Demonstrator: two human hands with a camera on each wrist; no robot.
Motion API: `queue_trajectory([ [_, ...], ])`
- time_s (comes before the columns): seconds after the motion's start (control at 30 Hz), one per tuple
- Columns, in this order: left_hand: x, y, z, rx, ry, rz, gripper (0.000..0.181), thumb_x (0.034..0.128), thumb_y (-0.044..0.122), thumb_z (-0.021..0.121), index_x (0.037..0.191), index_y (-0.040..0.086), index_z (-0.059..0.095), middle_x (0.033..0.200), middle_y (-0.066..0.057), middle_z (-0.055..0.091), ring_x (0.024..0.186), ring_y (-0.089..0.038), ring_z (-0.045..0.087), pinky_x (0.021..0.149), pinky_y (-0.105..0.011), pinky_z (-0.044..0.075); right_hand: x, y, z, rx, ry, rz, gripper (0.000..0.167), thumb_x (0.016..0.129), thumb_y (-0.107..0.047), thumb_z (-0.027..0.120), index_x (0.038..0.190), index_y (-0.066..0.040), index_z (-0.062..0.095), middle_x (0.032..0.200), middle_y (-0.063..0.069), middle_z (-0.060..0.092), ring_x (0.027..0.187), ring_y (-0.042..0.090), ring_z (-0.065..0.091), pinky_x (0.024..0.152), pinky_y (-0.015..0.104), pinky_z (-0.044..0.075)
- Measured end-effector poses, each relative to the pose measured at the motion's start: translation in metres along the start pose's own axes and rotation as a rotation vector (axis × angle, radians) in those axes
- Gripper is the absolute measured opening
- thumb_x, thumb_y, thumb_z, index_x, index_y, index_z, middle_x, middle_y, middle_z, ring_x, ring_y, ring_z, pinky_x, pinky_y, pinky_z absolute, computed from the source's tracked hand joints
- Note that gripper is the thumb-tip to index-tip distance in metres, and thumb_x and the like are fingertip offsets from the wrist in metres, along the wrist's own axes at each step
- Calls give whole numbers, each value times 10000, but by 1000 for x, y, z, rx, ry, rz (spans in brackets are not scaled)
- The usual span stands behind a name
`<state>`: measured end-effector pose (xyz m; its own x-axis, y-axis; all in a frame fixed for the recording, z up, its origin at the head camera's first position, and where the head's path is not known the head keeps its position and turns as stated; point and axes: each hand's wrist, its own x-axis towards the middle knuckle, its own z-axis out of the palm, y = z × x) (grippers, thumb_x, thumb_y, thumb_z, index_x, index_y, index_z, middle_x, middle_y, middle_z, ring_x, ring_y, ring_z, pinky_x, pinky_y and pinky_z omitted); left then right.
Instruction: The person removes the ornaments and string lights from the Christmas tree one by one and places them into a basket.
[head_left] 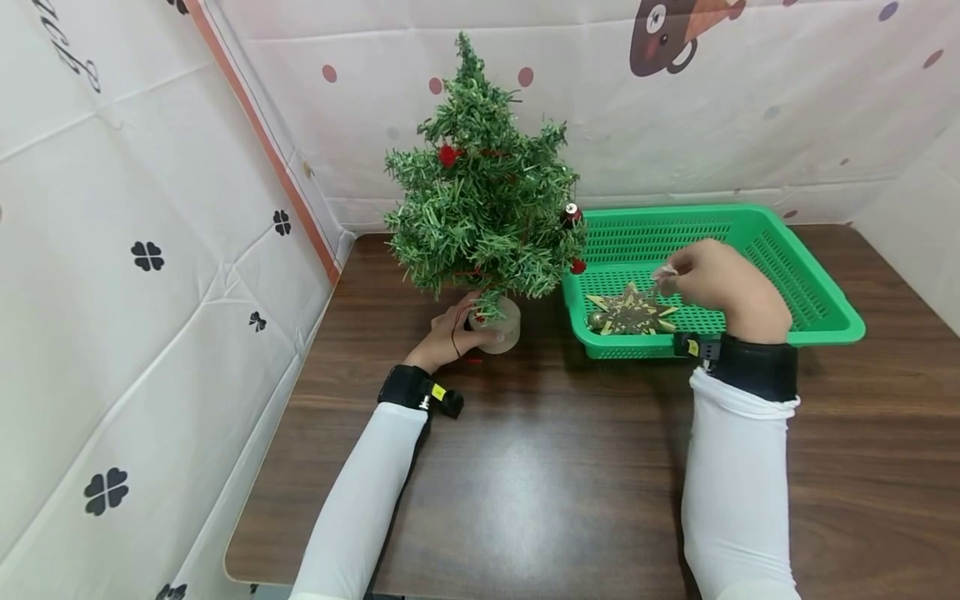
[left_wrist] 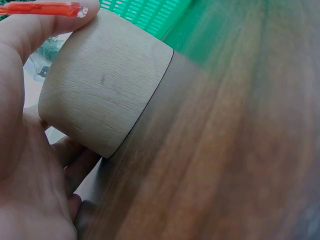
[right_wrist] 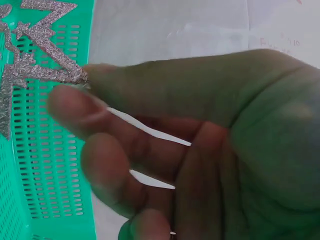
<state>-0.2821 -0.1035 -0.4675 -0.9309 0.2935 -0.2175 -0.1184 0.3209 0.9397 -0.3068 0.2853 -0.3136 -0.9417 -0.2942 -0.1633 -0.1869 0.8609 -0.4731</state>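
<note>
A small green artificial Christmas tree (head_left: pixel 483 200) stands upright on the table on a round wooden base (left_wrist: pixel 107 82). My left hand (head_left: pixel 441 343) grips that base from the left, thumb on the near side and fingers behind it. Over the green basket (head_left: pixel 813 304), my right hand (head_left: pixel 723 279) pinches a silver glitter openwork ornament (right_wrist: pixel 55 70) by one pointed tip, between thumb and index finger. Below it in the basket lies a gold and dark star ornament (head_left: pixel 632 313), with a small gold ball (head_left: pixel 597 321) beside it. The held ornament's full outline is cut off in the right wrist view.
On the tree hang a red ornament (head_left: pixel 447 156) and a dark red bauble (head_left: pixel 572 213), near the basket's left rim. A red cord (head_left: pixel 455 329) crosses the left hand. White printed sheets (head_left: pixel 780 117) stand behind and to the left of the brown table (head_left: pixel 570 500).
</note>
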Motion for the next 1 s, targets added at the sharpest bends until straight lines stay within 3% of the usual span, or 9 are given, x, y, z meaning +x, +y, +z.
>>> queue_trajectory([
  [0.17, -1, -1, 0, -5, 6, -18, 848, 928, 424, 718, 1591, 481, 192, 1722, -51, -97, 1601, -206, 26, 1248, -510, 263, 0, -3, 0, -12, -48, 14, 327, 1007, -125, 506, 1239, -3, 702, 1237, 246, 672, 1114, 396, 577, 816, 525, 512],
  [0.3, -1, -1, 0, -6, 9, -25, 852, 922, 436, 723, 1589, 486, 194, 1723, -52, -95, 1602, -217, -5, 1251, -515, 254, -1, -4, 0, -17, -43, 32, 337, 1020, -223, 574, 1248, -3, 690, 1234, 257, 669, 1134, 425, 571, 845, 585, 503],
  [0.5, 0, -1, 0, 7, 3, -6, 852, 932, 426, 709, 1602, 457, 182, 1724, -44, -84, 1597, -194, 91, 1248, -494, 271, -3, -4, -1, -27, -53, 49, 366, 1004, -278, 621, 1269, -35, 691, 1328, 275, 607, 1191, 459, 535, 875, 621, 492],
  [0.6, 1, 0, 1, 3, 10, -7, 849, 939, 412, 703, 1604, 452, 178, 1721, -53, -106, 1592, -184, 125, 1245, -479, 282, 1, -9, -2, -21, -36, 5, 394, 1013, -335, 611, 1263, -42, 692, 1305, 264, 621, 1159, 434, 562, 864, 599, 499],
  [0.8, 0, 1, 3, 7, 35, -16, 844, 941, 409, 709, 1603, 452, 186, 1729, -26, -31, 1591, -183, 129, 1246, -482, 279, 7, -39, 1, 57, 141, -148, 446, 1005, -487, 593, 1212, -110, 708, 1135, 158, 682, 977, 309, 598, 765, 467, 483],
  [1.0, -3, 2, 4, 14, 62, -47, 892, 895, 465, 745, 1594, 472, 192, 1719, 15, 129, 1572, -283, -191, 1255, -565, 193, 7, -71, 7, 181, 333, -251, 455, 987, -513, 612, 1243, -142, 674, 1092, 91, 682, 882, 242, 603, 729, 395, 449],
])
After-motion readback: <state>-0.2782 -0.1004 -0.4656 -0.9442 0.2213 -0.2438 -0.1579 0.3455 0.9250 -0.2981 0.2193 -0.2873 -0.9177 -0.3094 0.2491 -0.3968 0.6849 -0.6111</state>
